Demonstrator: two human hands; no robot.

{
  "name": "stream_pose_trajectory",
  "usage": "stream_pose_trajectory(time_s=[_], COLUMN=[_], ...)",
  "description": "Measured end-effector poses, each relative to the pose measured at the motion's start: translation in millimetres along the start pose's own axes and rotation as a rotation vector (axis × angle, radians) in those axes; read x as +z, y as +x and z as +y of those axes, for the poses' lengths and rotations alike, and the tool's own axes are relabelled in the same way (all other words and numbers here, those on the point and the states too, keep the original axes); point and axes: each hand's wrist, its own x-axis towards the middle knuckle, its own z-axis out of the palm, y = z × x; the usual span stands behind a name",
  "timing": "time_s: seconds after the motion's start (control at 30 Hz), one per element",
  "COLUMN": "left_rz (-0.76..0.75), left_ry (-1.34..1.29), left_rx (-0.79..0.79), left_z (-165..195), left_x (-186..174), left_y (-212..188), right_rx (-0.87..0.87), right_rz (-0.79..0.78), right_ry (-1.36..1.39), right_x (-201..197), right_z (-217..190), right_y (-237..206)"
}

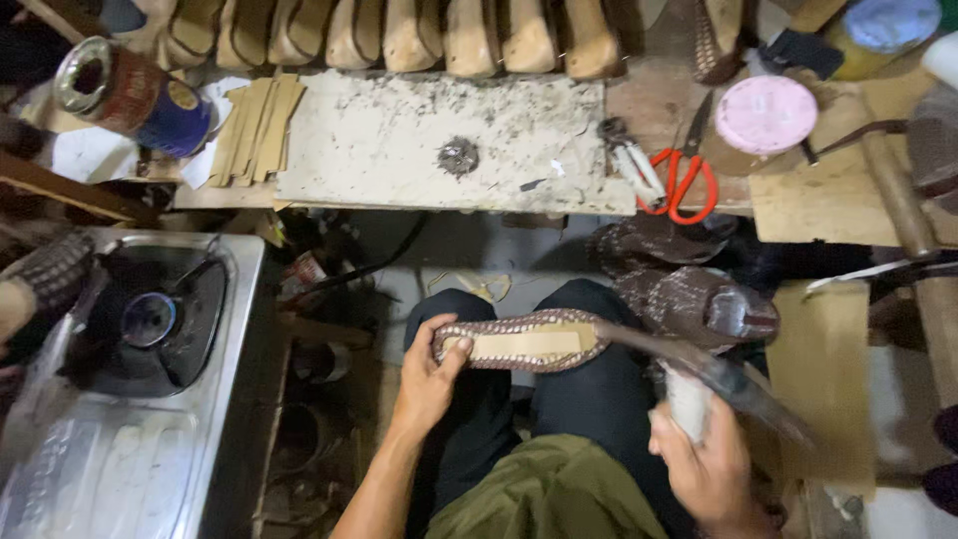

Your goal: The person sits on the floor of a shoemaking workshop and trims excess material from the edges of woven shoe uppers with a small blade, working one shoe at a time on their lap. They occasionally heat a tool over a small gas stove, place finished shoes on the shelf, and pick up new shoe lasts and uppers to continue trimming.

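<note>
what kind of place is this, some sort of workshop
Most likely a small shoemaking workshop. The left hand holds a woven shoe upper on the lap, wooden shoe lasts line the back of the bench, and red-handled scissors lie nearby.

Left hand grips the heel end of a brown woven shoe upper, sole side up, tan insole strip showing, held over the lap. Right hand closed on the white-wrapped handle of a knife; blade tip touching the upper's toe end. Red-handled scissors lie on the surface. Gas stove at left, burner lit blue.
</note>
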Motion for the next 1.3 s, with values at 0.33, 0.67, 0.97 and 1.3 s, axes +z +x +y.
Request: stream_pose_trajectory(time_s=[0.33, 0.67, 0.97, 1.3], left_rz=[-0.027, -0.016, -0.021, -0.157], left_ry=[0.072, 0.101, 0.170, 0.329], left_rx=[-0.007, 0.009, 0.026, 0.508], left_z=[12.9, 32.2, 48.6, 79.6], left_x=[14.2, 16.2, 10.8, -7.7], left_y=[-26.1, -53.3, -61.7, -124.4], right_rx=[0.176, -0.003, -0.754, -0.589], right_rz=[0.037, -0.315, -0.142, -0.056], right_ry=[-0.222, -0.745, -0.301, -0.527], right_x=[-11.9, 4.2, 39.1, 41.9], right_z=[-20.4, -36.1, -71.4, -156.2], right_y=[-22.3, -27.5, -30.8, 64.5])
